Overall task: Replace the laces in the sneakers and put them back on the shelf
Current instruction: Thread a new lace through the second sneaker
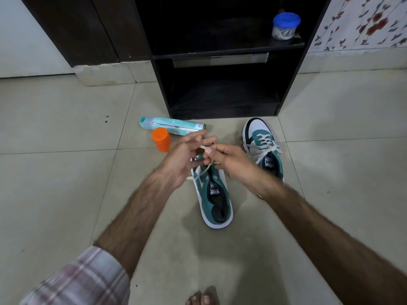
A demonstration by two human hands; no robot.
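Two teal-and-white sneakers lie on the tiled floor in front of a dark shelf unit [222, 56]. The right sneaker [262, 148] is laced and tied with a white lace. The left sneaker [214, 199] sits nearer me, its front hidden under my hands. My left hand [182, 157] and my right hand [229, 159] meet above its tongue, and both pinch a white lace [203, 170] that runs down to the sneaker's eyelets.
A light-blue spray can [174, 126] lies on its side beside an orange cap [161, 139], left of the shoes. A blue-lidded jar [285, 26] stands on the upper shelf. My bare toes [203, 298] show at the bottom edge.
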